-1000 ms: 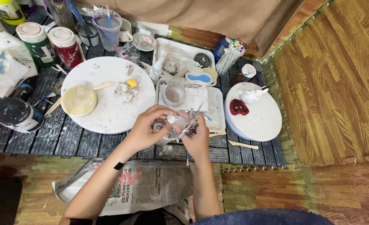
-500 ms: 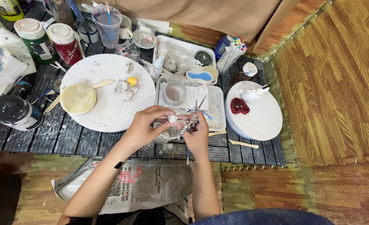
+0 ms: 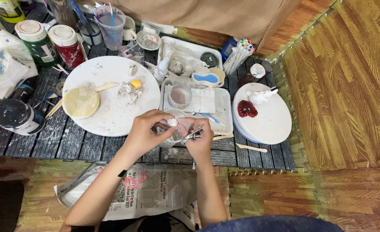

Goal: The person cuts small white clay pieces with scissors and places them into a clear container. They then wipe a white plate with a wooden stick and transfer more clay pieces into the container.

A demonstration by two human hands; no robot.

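Note:
My left hand pinches a small white lump of clay between its fingertips, just above a clear plastic cup at the near edge of the dark slatted table. My right hand sits right beside it, gripping a thin metal sculpting tool whose tip points at the lump. Both hands meet over the cup.
A large white round board carries a yellow clay disc and clay scraps. A second white round board holds a red piece and a white figurine. Trays, paint jars, brush cups and markers crowd the back. Newspaper lies below.
The hands have stayed over the cup; the right hand's tool has shifted slightly against the clay lump. Nothing else on the table has moved.

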